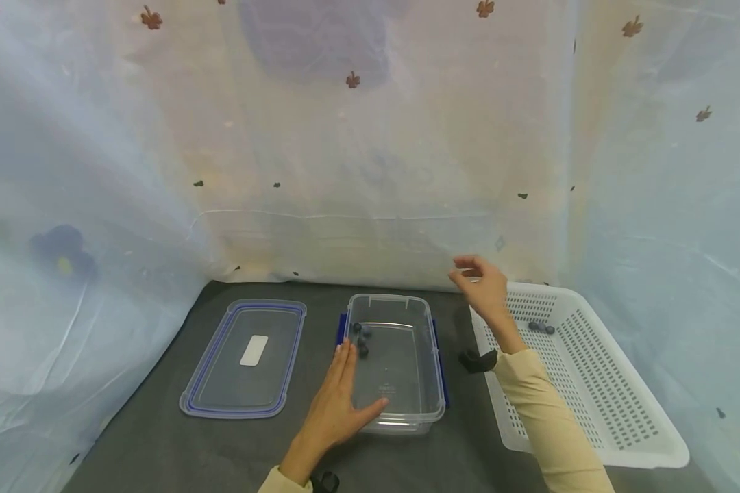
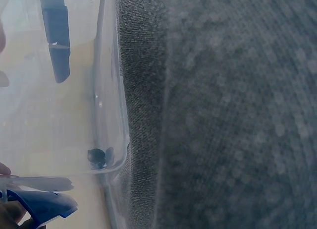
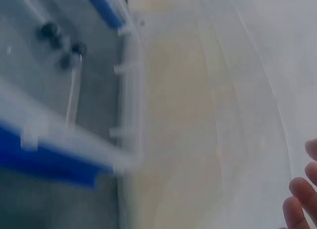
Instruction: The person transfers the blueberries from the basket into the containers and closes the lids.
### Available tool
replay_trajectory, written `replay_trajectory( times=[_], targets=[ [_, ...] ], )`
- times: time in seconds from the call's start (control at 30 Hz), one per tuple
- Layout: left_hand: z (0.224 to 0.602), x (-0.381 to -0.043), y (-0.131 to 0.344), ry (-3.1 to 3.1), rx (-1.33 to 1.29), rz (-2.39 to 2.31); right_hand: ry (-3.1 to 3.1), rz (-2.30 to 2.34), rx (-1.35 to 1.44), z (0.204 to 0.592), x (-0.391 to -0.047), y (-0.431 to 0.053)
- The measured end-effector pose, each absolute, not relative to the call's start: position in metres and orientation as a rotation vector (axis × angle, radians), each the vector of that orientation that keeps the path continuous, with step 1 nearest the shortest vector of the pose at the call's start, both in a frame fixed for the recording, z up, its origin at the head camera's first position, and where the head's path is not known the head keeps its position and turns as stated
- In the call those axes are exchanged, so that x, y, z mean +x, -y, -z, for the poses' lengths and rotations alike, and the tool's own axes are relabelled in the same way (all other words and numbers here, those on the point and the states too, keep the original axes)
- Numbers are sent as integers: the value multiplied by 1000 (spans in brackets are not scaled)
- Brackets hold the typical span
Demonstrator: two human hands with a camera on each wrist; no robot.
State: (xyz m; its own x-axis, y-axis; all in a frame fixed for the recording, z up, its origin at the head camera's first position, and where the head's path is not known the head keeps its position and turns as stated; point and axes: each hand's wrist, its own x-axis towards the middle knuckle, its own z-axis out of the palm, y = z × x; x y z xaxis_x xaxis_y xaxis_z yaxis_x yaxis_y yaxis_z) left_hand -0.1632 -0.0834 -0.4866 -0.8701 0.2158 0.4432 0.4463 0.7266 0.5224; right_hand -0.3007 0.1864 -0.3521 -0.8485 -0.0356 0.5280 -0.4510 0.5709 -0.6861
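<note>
A clear plastic container [image 1: 401, 383] with blue side clips stands mid-table, with several blueberries [image 1: 363, 350] near its left wall. My left hand [image 1: 333, 404] lies along the container's near left side, fingers straight and thumb spread over the rim. In the left wrist view, one blue clip [image 2: 42, 206] sits beside the fingertips. My right hand [image 1: 484, 287] is raised above the far left corner of the white perforated basket [image 1: 617, 383], fingers loosely bent and nothing visible between them. A few blueberries [image 1: 541, 328] lie in the basket.
To the left, a clear lid [image 1: 222, 383] with a blue seal and a white label lies flat on the dark tabletop [image 1: 142, 438]. A pale printed plastic sheet [image 1: 370, 171] hangs behind the table and along both sides.
</note>
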Motion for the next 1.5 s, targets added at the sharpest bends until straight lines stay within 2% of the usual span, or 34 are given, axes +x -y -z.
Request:
replay_trajectory(
  times=[0.3,0.6,1.07,1.5],
  targets=[
    [484,-162,84,2573,-501,930,2404,-960,319,367,-307,-250],
    [485,-162,83,2574,-495,939,2490,-806,136,395,-309,-294],
    [486,-162,83,2557,-495,950,2587,-1045,-272,429,-318,-335],
    [485,-160,82,2568,-479,984,2893,-995,-295,450,-317,-353]
  ],
)
